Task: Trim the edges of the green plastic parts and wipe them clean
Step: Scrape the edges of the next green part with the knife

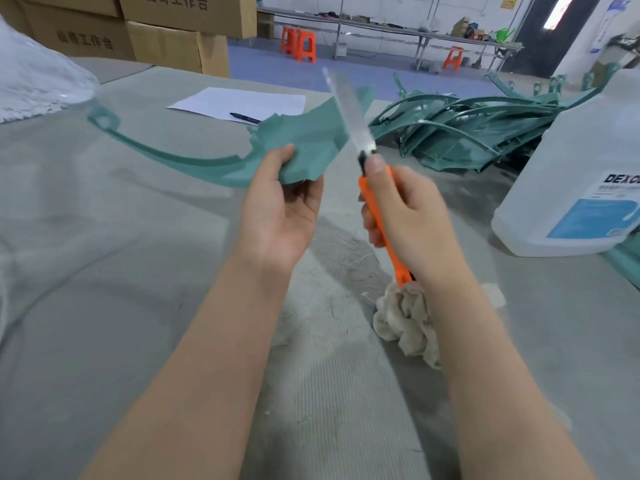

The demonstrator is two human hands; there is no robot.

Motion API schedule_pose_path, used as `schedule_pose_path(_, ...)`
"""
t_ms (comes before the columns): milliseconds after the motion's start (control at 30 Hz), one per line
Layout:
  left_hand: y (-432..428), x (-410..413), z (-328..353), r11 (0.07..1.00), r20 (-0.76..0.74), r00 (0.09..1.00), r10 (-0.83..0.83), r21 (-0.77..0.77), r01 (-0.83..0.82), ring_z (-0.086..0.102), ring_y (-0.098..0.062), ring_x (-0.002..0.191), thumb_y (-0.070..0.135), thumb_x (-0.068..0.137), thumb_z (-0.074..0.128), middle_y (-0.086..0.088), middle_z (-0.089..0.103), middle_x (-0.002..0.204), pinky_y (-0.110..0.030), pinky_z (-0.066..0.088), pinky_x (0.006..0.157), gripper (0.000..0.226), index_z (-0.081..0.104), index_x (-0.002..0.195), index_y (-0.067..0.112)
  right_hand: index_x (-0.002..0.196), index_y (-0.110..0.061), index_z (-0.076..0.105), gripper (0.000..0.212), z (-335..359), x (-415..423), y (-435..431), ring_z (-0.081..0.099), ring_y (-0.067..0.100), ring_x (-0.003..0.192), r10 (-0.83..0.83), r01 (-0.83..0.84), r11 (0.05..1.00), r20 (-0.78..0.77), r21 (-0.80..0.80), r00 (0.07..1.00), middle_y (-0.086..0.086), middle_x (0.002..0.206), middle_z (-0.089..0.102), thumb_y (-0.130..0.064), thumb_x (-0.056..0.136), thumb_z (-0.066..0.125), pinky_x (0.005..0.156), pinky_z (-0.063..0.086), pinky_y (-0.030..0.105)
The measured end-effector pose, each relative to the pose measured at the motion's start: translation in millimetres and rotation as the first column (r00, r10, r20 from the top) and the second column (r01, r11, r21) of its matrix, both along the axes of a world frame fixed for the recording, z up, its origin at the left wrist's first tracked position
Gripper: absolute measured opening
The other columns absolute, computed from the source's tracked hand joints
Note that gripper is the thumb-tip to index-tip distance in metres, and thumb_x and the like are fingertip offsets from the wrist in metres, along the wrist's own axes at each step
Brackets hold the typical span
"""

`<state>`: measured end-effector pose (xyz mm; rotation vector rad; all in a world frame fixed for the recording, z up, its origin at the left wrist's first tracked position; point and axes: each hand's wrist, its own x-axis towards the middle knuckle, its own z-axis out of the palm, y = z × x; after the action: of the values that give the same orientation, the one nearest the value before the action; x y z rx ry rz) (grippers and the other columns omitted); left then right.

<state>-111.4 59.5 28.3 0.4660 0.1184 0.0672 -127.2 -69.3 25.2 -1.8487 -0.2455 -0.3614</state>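
While the left hand (277,216) is up over the middle of the bench (104,271), it pinches the wide end of a green plastic part (304,140). The thumb lies on top and the fingers are tucked under. The part sits just above and past this hand. Its long thin arm bends away toward the left edge of the bench and ends in a small loop.

The right hand (408,216) is just beside it, with its fingers wrapped round the orange handle of a knife (363,185). The thumb points up along the handle. The blade sticks up and away and crosses the right side of the green part. It looks blurry, so I cannot tell if it touches.

A crumpled cloth (405,320) lies on the bench under the right wrist. A big clear jug (571,188) stands at the right edge. A pile of green parts (467,129) lies near the far right corner. Paper (239,102) and a pen (244,117) lie by the far edge.
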Motion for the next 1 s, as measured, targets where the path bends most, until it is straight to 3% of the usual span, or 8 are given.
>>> schedule_pose_path(133,0.0,-3.0,3.3,0.987,0.02,0.998,-0.055,-0.15,0.057,0.064,-0.022,0.084,0.003,0.092,0.055,-0.011,0.068,0.081,-0.016,0.051,0.048,0.009,0.063,0.09,0.0,0.067,-0.018,0.051,0.045,-12.0,9.3,2.9,0.047,0.012,0.043,-0.017,0.014,0.999,-0.064,-0.047,0.998,-0.007,0.049,0.051,-0.05,0.098,0.046,0.05,0.041,0.029)
schedule_pose_path(333,-0.1,-5.1,5.0,0.97,0.027,0.995,-0.095,-0.222,0.099,0.066,-0.024,0.077,0.004,0.094,0.051,-0.012,0.067,0.081,-0.014,0.051,0.046,0.013,0.062,0.091,-0.003,0.063,-0.017,0.047,0.05,-20.8,13.4,4.9,0.046,0.01,0.043,-0.048,0.046,0.998,-0.039,-0.052,0.998,-0.008,0.046,0.049,-0.055,0.096,0.044,0.049,0.04,0.029)
schedule_pose_path(467,2.7,-4.6,4.9,0.957,0.013,0.995,-0.097,-0.275,0.097,0.068,-0.022,0.061,0.003,0.095,0.05,-0.013,0.065,0.077,-0.014,0.05,0.043,0.015,0.06,0.087,-0.003,0.068,-0.007,0.048,0.057,-25.8,13.8,11.4,0.045,0.013,0.044,-0.02,0.017,0.997,-0.044,-0.072,0.999,-0.007,0.046,0.047,-0.058,0.092,0.045,0.051,0.043,0.035)
schedule_pose_path(667,4.4,-3.2,4.4,0.957,-0.02,0.998,-0.062,-0.284,0.054,0.063,-0.017,0.046,0.003,0.095,0.051,-0.011,0.064,0.061,-0.014,0.049,0.041,0.023,0.059,0.075,-0.002,0.061,-0.017,0.045,0.05,-30.8,11.6,14.8,0.043,0.012,0.042,0.017,-0.019,0.994,-0.018,-0.105,1.0,-0.006,0.044,0.045,-0.054,0.095,0.047,0.051,0.041,0.033)
schedule_pose_path(767,4.1,-0.9,3.3,0.966,-0.048,0.999,-0.013,-0.257,0.0,0.06,-0.012,0.043,0.002,0.095,0.051,-0.008,0.061,0.056,-0.015,0.05,0.043,0.023,0.056,0.072,0.001,0.064,-0.009,0.049,0.054,-30.1,8.7,18.0,0.045,0.013,0.044,0.049,-0.05,0.99,-0.005,-0.132,0.999,-0.005,0.046,0.045,-0.054,0.093,0.047,0.053,0.045,0.039)
schedule_pose_path(900,5.1,2.8,2.3,0.972,-0.063,0.998,-0.009,-0.233,-0.006,0.058,-0.012,0.06,0.003,0.095,0.049,-0.008,0.059,0.071,-0.017,0.051,0.05,0.02,0.055,0.076,0.003,0.07,0.0,0.05,0.057,-29.0,7.1,19.8,0.047,0.024,0.049,0.09,-0.087,0.985,0.017,-0.152,0.996,0.01,0.052,0.047,-0.052,0.093,0.047,0.056,0.049,0.048)
schedule_pose_path(1000,5.6,0.0,1.9,0.959,-0.04,0.998,-0.058,-0.279,0.045,0.06,-0.017,0.071,0.003,0.095,0.048,-0.009,0.061,0.078,-0.019,0.051,0.046,0.017,0.058,0.081,0.003,0.067,-0.004,0.048,0.053,-30.5,3.4,22.5,0.051,0.033,0.054,0.146,-0.129,0.963,0.057,-0.237,0.988,0.018,0.057,0.052,-0.049,0.094,0.051,0.055,0.048,0.045)
